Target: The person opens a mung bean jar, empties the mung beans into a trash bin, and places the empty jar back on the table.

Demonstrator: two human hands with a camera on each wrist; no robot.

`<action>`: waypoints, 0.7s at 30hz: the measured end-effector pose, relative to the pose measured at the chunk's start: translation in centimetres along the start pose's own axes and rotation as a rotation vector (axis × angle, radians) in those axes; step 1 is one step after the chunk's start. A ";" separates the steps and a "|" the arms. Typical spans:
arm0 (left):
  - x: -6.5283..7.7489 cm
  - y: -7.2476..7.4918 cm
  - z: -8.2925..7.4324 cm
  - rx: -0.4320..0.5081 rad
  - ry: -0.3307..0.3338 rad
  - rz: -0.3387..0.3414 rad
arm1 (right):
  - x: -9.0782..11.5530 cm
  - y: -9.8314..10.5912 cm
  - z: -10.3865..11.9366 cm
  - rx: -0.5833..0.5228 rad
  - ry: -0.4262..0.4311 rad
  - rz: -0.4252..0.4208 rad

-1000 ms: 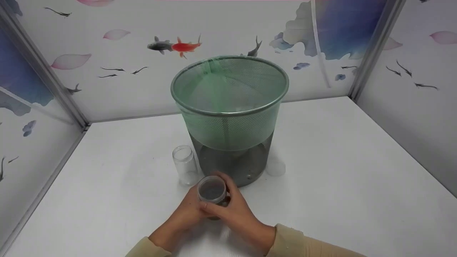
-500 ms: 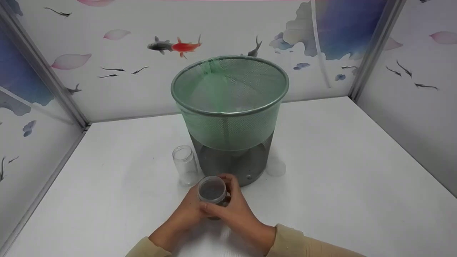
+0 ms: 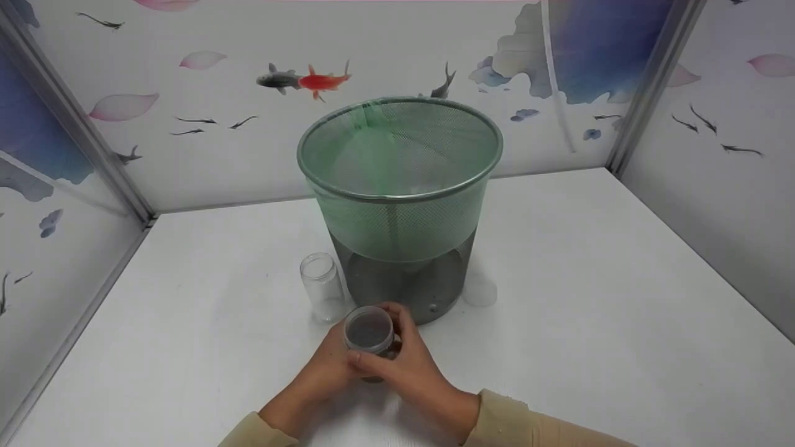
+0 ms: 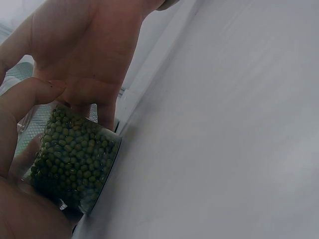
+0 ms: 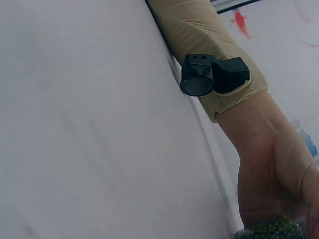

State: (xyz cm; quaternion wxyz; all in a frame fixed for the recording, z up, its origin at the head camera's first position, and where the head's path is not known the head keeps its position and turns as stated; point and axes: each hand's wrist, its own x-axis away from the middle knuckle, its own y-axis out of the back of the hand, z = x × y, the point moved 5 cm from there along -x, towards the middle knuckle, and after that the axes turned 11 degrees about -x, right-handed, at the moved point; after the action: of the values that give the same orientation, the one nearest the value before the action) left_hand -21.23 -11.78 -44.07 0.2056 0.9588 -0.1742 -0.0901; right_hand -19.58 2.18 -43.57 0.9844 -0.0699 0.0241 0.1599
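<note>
A clear jar (image 3: 367, 329) of small green mung beans stands upright in front of the bin, between my two hands. My left hand (image 3: 335, 357) holds it from the left. From the right, my right hand (image 3: 417, 366) grips it, thumb across the near side below the rim and fingers round the far side. In the left wrist view the green beans (image 4: 75, 154) show through the jar wall, its base right at the white table (image 4: 214, 139). Only the top edge of the beans (image 5: 276, 229) enters the right wrist view, under my left palm.
A tall wire-mesh bin (image 3: 410, 285) lined with a green bag (image 3: 400, 226) stands just beyond my hands. A second clear jar (image 3: 323, 292), open-topped, is at its left foot. A round translucent disc (image 3: 480, 292) lies at its right. Printed panels (image 3: 230, 149) enclose the table.
The fingers of my right hand have shifted slightly to the right along the jar's far side since a second ago. The jar and my left hand have stayed in place.
</note>
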 end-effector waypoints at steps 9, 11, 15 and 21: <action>0.1 0.1 0.0 0.003 0.008 -0.002 | 0.0 -0.1 0.0 -0.002 -0.005 0.009; 0.1 0.1 0.0 -0.001 0.008 -0.001 | 0.0 -0.1 0.0 -0.005 -0.001 0.013; 0.1 0.0 0.0 -0.023 -0.003 0.009 | 0.1 -0.1 0.1 -0.012 0.008 0.024; 0.1 0.1 -0.2 -0.014 0.000 0.007 | 0.1 -0.3 0.2 -0.018 0.009 0.039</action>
State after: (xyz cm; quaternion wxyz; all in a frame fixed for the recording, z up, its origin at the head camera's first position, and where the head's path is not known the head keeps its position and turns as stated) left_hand -21.07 -11.83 -43.86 0.2128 0.9567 -0.1768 -0.0907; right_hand -19.34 1.98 -43.39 0.9803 -0.0790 0.0284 0.1790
